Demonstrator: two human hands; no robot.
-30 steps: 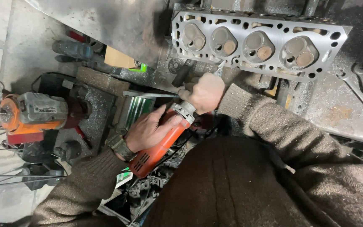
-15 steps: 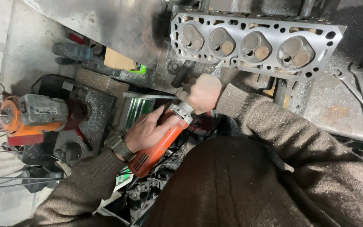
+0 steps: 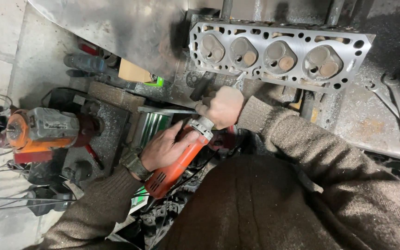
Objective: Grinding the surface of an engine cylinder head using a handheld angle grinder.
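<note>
Orange grinder [image 3: 174,162] below grey cylinder head [image 3: 278,53]

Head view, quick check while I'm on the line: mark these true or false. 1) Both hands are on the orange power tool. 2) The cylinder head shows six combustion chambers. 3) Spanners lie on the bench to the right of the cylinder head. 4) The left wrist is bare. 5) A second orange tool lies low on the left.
1) True: the left hand grips the body of the orange power tool, and the right hand holds its front end.
2) False: the cylinder head shows four chambers.
3) True: spanners lie there.
4) False: it wears a wristwatch.
5) True: a second orange tool lies there.
</note>
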